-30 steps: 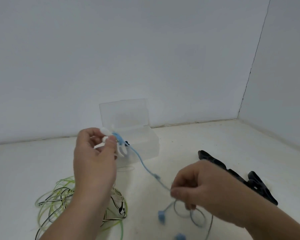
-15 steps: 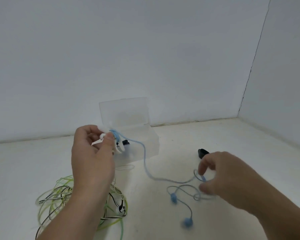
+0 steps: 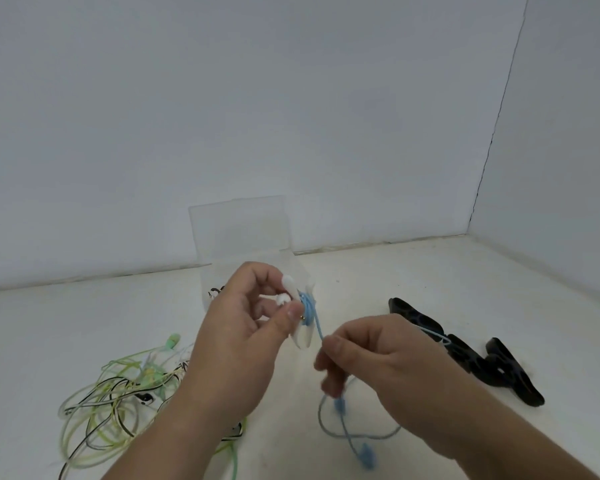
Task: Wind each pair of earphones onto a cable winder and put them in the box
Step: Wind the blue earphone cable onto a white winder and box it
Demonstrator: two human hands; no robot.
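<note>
A: Right, the left hand [image 3: 243, 327] is up over the middle of the white surface [image 3: 413, 271], with thumb and fingers clamped on a white cable winder [image 3: 301, 336].

B: Anything on it?

A: Yes, the blue earphones [image 3: 309, 304] are partly wound, with several turns of cable round the winder's waist. From there the cable drops straight to the right hand [image 3: 385, 355].

B: How is that hand holding it?

A: Thumb and forefinger pinch the cable just beside the winder, and the fingertips are blurred. The two hands are close together but not touching.

B: And the loose end?

A: It hangs below the right hand and loops down toward the front edge. One of the blue earbuds [image 3: 368, 458] is low by that edge. The other is a blur just under the fingers.

B: Where's the box?

A: A clear plastic box [image 3: 239, 233] stands behind the left hand near the back edge, lid upright. Something black and white shows through its wall, too small to make out.

B: What else is down there?

A: Toward the front left lies a tangle of green and black-and-white earphones [image 3: 146, 375], with a green earbud [image 3: 171, 342] at its far side. Over by the right edge lie black cable winders [image 3: 465, 355], at least two, touching each other.
</note>
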